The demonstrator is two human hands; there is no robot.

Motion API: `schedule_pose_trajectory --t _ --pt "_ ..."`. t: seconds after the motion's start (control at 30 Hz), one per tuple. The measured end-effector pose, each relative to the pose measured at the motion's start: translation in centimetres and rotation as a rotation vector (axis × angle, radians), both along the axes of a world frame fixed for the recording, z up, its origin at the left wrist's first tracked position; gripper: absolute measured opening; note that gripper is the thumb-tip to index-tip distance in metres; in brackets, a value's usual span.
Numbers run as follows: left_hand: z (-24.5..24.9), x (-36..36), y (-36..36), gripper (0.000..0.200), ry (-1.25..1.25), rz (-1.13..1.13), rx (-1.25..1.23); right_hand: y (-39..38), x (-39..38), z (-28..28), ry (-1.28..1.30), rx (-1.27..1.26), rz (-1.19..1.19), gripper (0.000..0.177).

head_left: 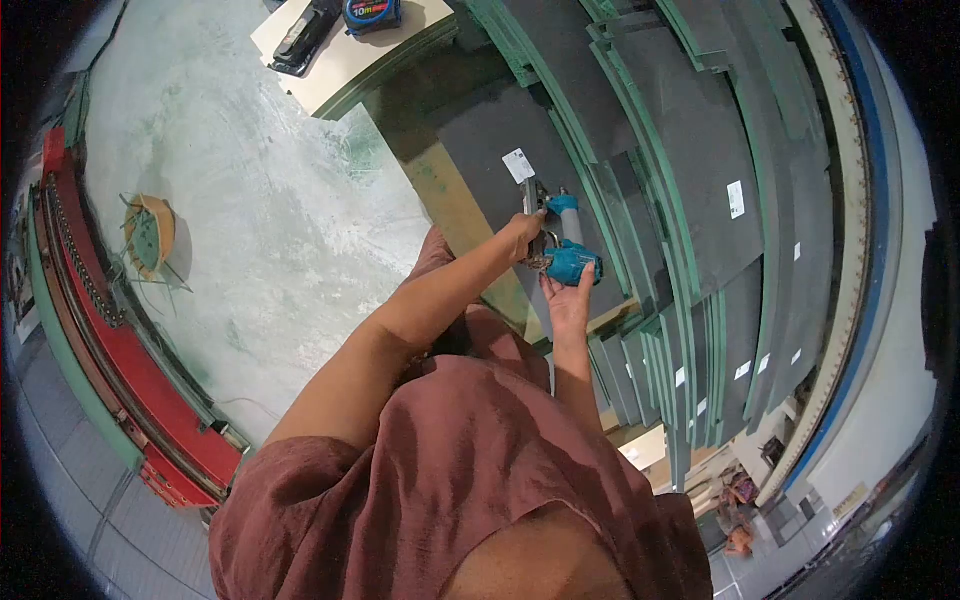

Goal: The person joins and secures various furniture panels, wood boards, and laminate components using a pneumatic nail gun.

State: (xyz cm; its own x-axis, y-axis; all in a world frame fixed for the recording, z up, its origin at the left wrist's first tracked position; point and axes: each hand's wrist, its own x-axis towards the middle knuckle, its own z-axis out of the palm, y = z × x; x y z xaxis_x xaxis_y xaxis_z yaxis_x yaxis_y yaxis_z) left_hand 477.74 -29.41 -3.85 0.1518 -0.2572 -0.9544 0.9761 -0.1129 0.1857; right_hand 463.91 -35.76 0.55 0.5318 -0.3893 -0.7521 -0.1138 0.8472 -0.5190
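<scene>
— What takes up most of the view?

— A row of dark panels [700, 150] with green edges, leaning one behind another. The nearest dark panel [480, 140] carries a small white label [518, 165].

— And the thing being held?

— A teal tool [572, 262], a hand-held gun shape with a teal body, a grey barrel section and a metal nose. It sits against the face of the nearest dark panel, just below the label.

— How are the hands placed?

— Both arms reach forward. The left hand [525, 235] is closed around the tool's metal upper part with the wrist straight. The right hand [566, 305] comes up from beneath, its fingers curled around the teal body.

— Anything smaller nearby?

— A tape measure [372, 14] lies on a pale board [350, 65] at the top, well apart from the hands.
</scene>
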Motion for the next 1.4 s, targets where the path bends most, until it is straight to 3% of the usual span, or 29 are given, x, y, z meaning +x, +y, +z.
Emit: schedule_pose_trajectory --t 0.2,0.3,0.37,0.47,0.7,0.97,1.13,1.2,1.3,1.4 --pt "0.0 -0.9 0.4 0.046 -0.042 -0.059 0.055 0.4 -0.2 0.8 -0.01 0.018 0.029 0.064" --pt "0.9 -2.6 1.9 0.045 -0.075 0.058 0.04 0.8 -0.7 2.3 0.015 -0.019 0.05 0.062" --pt "0.6 -4.0 3.9 0.045 -0.093 0.101 -0.018 1.2 -1.4 3.4 -0.057 -0.044 0.235 0.057" --pt "2.6 -6.1 7.5 0.042 -0.109 0.148 -0.049 3.0 -2.7 4.4 0.012 -0.035 0.314 0.054" --pt "1.1 -9.7 10.3 0.04 -0.017 0.274 0.053 4.7 -4.8 3.3 0.046 0.054 0.467 0.057" --pt "-0.9 -9.9 10.7 0.047 0.035 0.331 -0.07 5.4 -3.7 5.4 0.076 0.005 0.511 0.059" --pt "0.8 -7.7 10.6 0.051 0.039 0.375 -0.02 4.9 -1.5 4.6 0.054 0.07 0.484 0.056" --pt "-0.4 -5.5 10.4 0.052 -0.133 0.38 -0.081 4.6 1.0 4.3 0.019 0.03 0.479 0.055" --pt "4.3 3.8 8.9 0.051 -0.105 0.243 0.008 3.6 8.0 3.2 -0.06 -0.038 0.385 0.055" --pt "2.2 10.1 6.7 0.048 -0.146 0.256 -0.052 2.1 13.4 2.0 -0.092 -0.081 0.367 0.054"
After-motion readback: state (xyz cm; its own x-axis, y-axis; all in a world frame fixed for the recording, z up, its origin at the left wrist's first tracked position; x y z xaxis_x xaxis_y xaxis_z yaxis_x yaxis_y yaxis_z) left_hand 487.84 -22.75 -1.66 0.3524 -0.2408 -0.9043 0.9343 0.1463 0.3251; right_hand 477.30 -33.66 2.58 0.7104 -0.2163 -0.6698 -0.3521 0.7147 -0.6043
